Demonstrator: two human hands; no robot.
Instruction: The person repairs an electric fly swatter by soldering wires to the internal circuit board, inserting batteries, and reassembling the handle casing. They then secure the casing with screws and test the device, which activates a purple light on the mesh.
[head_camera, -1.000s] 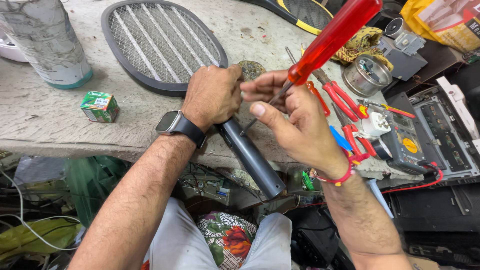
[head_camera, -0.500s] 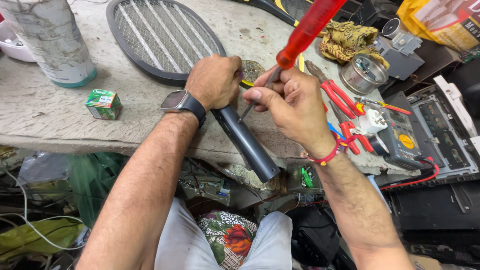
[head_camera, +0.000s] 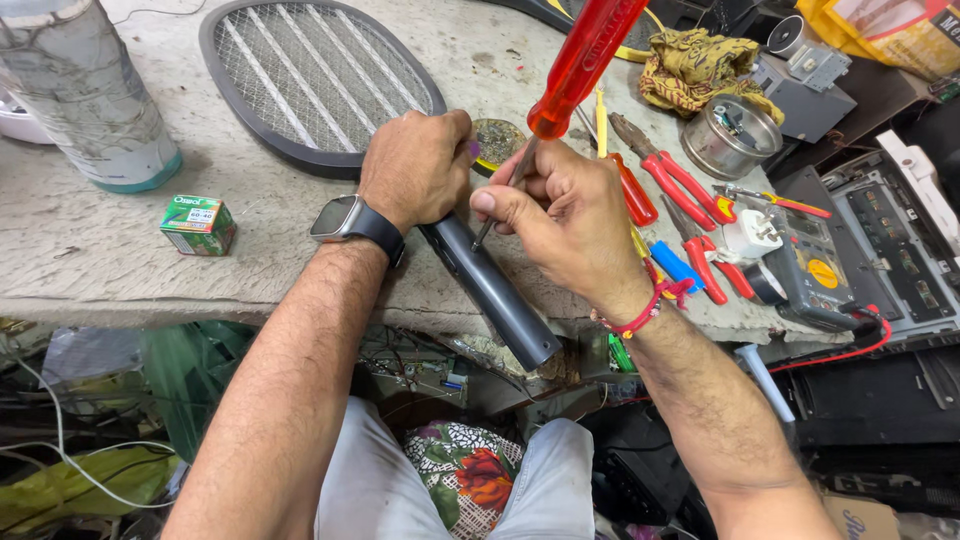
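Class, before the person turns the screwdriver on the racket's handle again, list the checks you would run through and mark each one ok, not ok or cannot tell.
1. Left hand grips the grey handle of the mesh racket where it meets the head: ok.
2. Right hand pinches the shaft of the red-handled screwdriver: ok.
3. Screwdriver tip touches the handle's surface: ok.
4. Tip seated in a screw head: cannot tell, too small to see.
5. Racket supported: partly ok; the head lies on the workbench, the handle's end overhangs the edge.
6. Red pliers lie clear of the right wrist: ok.
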